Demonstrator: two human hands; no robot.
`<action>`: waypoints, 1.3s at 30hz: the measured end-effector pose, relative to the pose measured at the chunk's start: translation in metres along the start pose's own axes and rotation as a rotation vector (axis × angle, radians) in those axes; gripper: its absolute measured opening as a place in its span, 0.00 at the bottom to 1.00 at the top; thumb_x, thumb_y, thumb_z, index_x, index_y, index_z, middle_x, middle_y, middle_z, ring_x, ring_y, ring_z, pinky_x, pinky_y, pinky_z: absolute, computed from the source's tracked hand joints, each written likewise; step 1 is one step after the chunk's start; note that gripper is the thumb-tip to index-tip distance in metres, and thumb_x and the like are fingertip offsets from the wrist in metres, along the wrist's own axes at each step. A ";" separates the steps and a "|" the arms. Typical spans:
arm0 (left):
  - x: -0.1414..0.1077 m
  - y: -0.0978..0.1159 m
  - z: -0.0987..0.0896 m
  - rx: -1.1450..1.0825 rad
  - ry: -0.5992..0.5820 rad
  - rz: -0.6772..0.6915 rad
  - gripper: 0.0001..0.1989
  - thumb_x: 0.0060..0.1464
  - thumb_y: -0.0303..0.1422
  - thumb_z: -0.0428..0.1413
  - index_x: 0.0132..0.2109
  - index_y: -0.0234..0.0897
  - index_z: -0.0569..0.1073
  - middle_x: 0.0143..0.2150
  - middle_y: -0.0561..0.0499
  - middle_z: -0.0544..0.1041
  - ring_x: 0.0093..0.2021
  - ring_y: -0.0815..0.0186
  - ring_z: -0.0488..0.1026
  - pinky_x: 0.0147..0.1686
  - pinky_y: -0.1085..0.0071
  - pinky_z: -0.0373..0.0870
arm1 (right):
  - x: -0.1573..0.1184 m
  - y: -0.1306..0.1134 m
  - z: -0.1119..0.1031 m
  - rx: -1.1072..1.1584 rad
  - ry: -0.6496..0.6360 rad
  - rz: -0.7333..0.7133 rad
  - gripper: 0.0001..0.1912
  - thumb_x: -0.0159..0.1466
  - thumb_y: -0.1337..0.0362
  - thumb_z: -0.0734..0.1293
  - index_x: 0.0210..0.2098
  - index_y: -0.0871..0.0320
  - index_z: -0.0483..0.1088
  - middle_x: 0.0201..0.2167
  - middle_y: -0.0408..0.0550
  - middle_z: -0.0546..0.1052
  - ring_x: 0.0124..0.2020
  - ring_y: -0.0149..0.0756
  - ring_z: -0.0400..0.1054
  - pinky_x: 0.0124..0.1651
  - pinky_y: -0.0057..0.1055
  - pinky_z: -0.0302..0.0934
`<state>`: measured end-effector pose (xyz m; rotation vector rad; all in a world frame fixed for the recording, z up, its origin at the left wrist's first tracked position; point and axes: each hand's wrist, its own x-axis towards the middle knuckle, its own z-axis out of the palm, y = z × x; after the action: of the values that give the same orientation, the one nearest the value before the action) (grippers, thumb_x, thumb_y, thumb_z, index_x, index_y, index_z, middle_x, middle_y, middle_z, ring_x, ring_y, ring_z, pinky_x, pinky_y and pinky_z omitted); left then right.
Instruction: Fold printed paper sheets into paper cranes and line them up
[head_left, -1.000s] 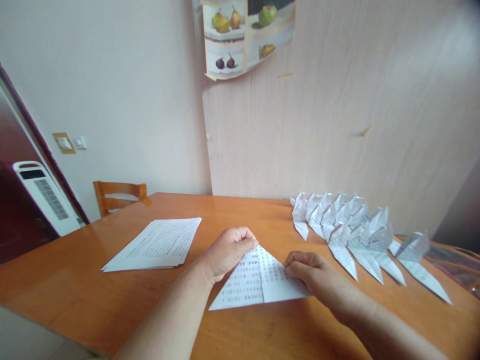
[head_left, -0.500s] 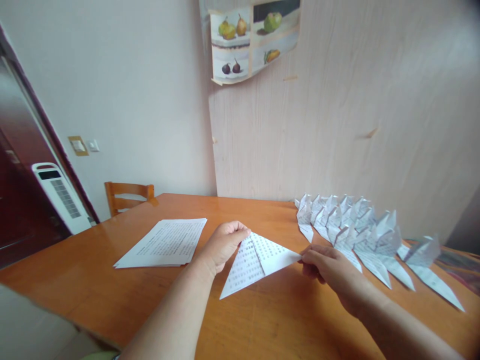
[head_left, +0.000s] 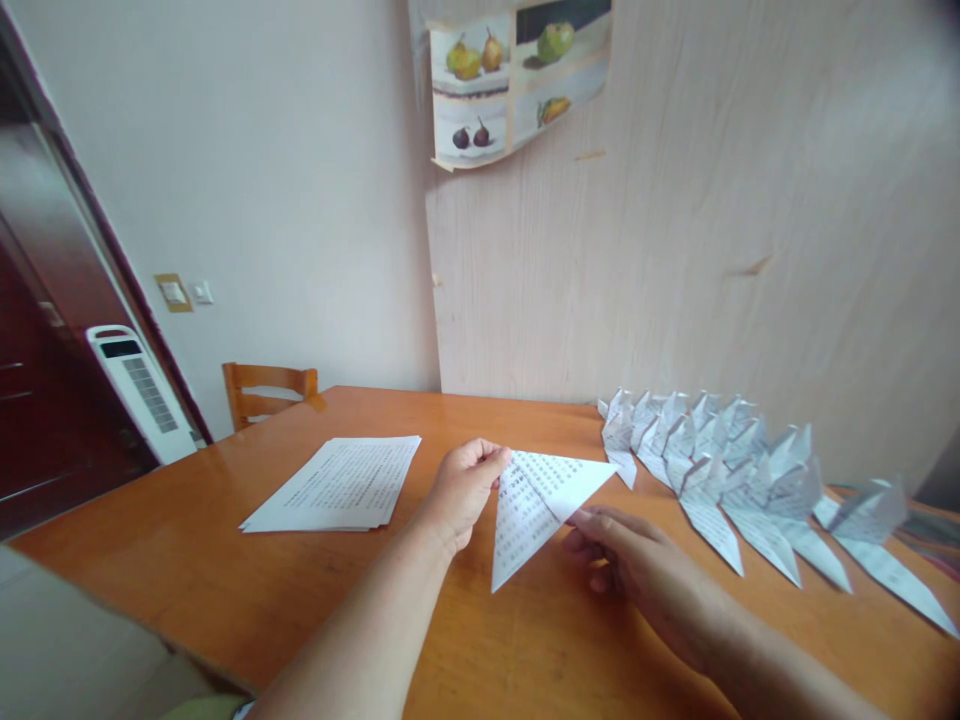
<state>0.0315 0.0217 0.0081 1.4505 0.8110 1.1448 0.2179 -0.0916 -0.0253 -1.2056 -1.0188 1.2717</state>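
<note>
A triangular folded sheet of printed paper (head_left: 544,495) is held above the table, with a folded edge running down its middle. My left hand (head_left: 469,490) pinches its upper left corner between thumb and fingers. At the paper's lower right edge is my right hand (head_left: 619,555), its thumb and forefinger closed on the edge and the other fingers curled beneath. The paper hides the tips of the right fingers in part. One corner points right and another hangs down toward me.
Left of my hands lies a stack of printed sheets (head_left: 337,485) on the wooden table (head_left: 450,660). Several folded paper figures (head_left: 705,470) stand in rows at the right. A wooden chair (head_left: 270,380) is behind the table's far left corner.
My right hand has moved from the paper's right corner leftward to its lower edge. The paper has turned, its right corner now higher. The view has shifted slightly left.
</note>
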 end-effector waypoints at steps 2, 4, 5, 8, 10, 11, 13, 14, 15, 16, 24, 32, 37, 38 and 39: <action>-0.004 0.001 0.006 -0.008 -0.006 0.005 0.14 0.54 0.40 0.61 0.30 0.35 0.70 0.26 0.54 0.69 0.29 0.69 0.63 0.33 0.71 0.61 | -0.001 0.003 0.006 0.042 -0.044 -0.001 0.19 0.64 0.48 0.67 0.33 0.58 0.76 0.34 0.51 0.75 0.35 0.38 0.66 0.35 0.33 0.57; -0.007 0.002 0.011 -0.020 -0.018 0.011 0.14 0.54 0.40 0.61 0.29 0.35 0.70 0.26 0.54 0.69 0.29 0.70 0.63 0.32 0.72 0.61 | -0.001 0.004 0.008 0.091 -0.049 0.013 0.18 0.63 0.49 0.69 0.30 0.59 0.74 0.30 0.49 0.74 0.31 0.35 0.64 0.33 0.33 0.55; -0.008 0.003 0.012 -0.025 -0.019 0.015 0.14 0.54 0.40 0.61 0.29 0.35 0.70 0.26 0.54 0.69 0.29 0.70 0.63 0.32 0.72 0.61 | 0.000 0.004 0.008 0.116 -0.040 0.021 0.17 0.62 0.50 0.70 0.28 0.58 0.73 0.28 0.47 0.74 0.29 0.33 0.63 0.33 0.32 0.54; -0.008 0.003 0.014 -0.034 -0.018 0.022 0.13 0.54 0.39 0.61 0.30 0.34 0.70 0.26 0.54 0.69 0.29 0.70 0.63 0.32 0.72 0.61 | 0.003 0.003 0.006 0.142 -0.009 0.007 0.16 0.61 0.53 0.73 0.25 0.57 0.70 0.24 0.44 0.71 0.26 0.31 0.59 0.31 0.32 0.51; -0.008 0.003 0.014 -0.038 -0.026 0.024 0.13 0.55 0.39 0.61 0.30 0.34 0.71 0.26 0.53 0.70 0.29 0.69 0.64 0.33 0.72 0.62 | 0.004 0.003 0.005 0.110 0.005 -0.020 0.16 0.61 0.54 0.72 0.24 0.57 0.70 0.23 0.44 0.71 0.26 0.31 0.58 0.32 0.32 0.50; -0.008 0.003 0.014 -0.039 -0.030 0.026 0.13 0.55 0.40 0.61 0.30 0.34 0.71 0.26 0.53 0.70 0.29 0.69 0.64 0.33 0.72 0.62 | 0.005 0.003 0.005 0.091 0.006 -0.030 0.16 0.62 0.54 0.72 0.24 0.57 0.70 0.23 0.44 0.71 0.26 0.31 0.58 0.33 0.32 0.50; -0.009 0.003 0.014 -0.045 -0.039 0.028 0.13 0.56 0.40 0.60 0.30 0.34 0.72 0.27 0.53 0.71 0.30 0.69 0.65 0.33 0.71 0.63 | 0.005 0.003 0.004 0.062 0.011 -0.045 0.17 0.62 0.54 0.71 0.24 0.57 0.71 0.24 0.44 0.71 0.27 0.32 0.58 0.34 0.32 0.51; -0.009 0.003 0.014 -0.051 -0.043 0.027 0.14 0.56 0.40 0.60 0.30 0.34 0.72 0.27 0.52 0.71 0.30 0.69 0.65 0.34 0.71 0.63 | 0.005 0.004 0.003 0.053 0.012 -0.048 0.17 0.62 0.54 0.71 0.24 0.57 0.71 0.24 0.44 0.71 0.27 0.32 0.58 0.34 0.32 0.51; -0.009 0.004 0.014 -0.060 -0.048 0.025 0.14 0.56 0.41 0.59 0.30 0.34 0.72 0.28 0.52 0.72 0.30 0.68 0.66 0.34 0.71 0.64 | 0.006 0.004 0.002 0.045 0.012 -0.051 0.17 0.63 0.54 0.71 0.24 0.57 0.71 0.24 0.44 0.71 0.28 0.32 0.58 0.35 0.32 0.51; -0.009 0.004 0.014 -0.072 -0.052 0.023 0.15 0.57 0.42 0.59 0.30 0.34 0.72 0.28 0.51 0.73 0.31 0.68 0.67 0.34 0.71 0.64 | 0.006 0.005 0.001 0.040 0.010 -0.055 0.17 0.63 0.54 0.71 0.24 0.57 0.71 0.24 0.44 0.70 0.28 0.33 0.58 0.35 0.33 0.51; -0.006 0.003 0.012 -0.145 -0.038 -0.008 0.18 0.61 0.42 0.52 0.31 0.33 0.74 0.29 0.45 0.77 0.31 0.64 0.72 0.35 0.68 0.67 | 0.006 0.009 -0.002 0.033 0.000 -0.062 0.16 0.63 0.53 0.71 0.25 0.56 0.71 0.26 0.44 0.70 0.30 0.34 0.59 0.37 0.33 0.53; -0.010 0.009 0.013 -0.122 -0.058 0.012 0.13 0.55 0.38 0.59 0.29 0.33 0.74 0.28 0.50 0.74 0.31 0.68 0.69 0.35 0.70 0.65 | 0.006 0.009 -0.003 0.030 0.011 -0.055 0.15 0.62 0.53 0.71 0.25 0.56 0.72 0.26 0.45 0.71 0.31 0.36 0.61 0.37 0.33 0.56; -0.013 0.012 0.015 -0.087 -0.050 0.028 0.11 0.54 0.36 0.61 0.30 0.33 0.74 0.27 0.52 0.73 0.30 0.69 0.67 0.34 0.71 0.63 | 0.005 0.007 0.000 0.065 0.000 -0.063 0.16 0.63 0.53 0.71 0.25 0.55 0.70 0.26 0.45 0.69 0.30 0.36 0.61 0.36 0.34 0.55; -0.013 0.011 0.015 -0.086 -0.047 0.031 0.11 0.54 0.37 0.61 0.30 0.34 0.74 0.27 0.52 0.73 0.30 0.69 0.67 0.34 0.71 0.63 | 0.004 0.005 0.001 0.064 0.000 -0.061 0.16 0.63 0.53 0.70 0.25 0.55 0.70 0.26 0.45 0.69 0.29 0.36 0.60 0.35 0.34 0.54; -0.013 0.011 0.015 -0.086 -0.043 0.035 0.11 0.54 0.37 0.61 0.30 0.34 0.74 0.27 0.52 0.73 0.30 0.69 0.67 0.34 0.71 0.63 | 0.003 0.004 0.002 0.054 -0.003 -0.058 0.16 0.63 0.52 0.70 0.25 0.56 0.71 0.25 0.45 0.69 0.28 0.35 0.59 0.34 0.34 0.52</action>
<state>0.0405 0.0030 0.0160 1.4182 0.7009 1.1567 0.2159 -0.0890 -0.0294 -1.1254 -1.0082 1.2486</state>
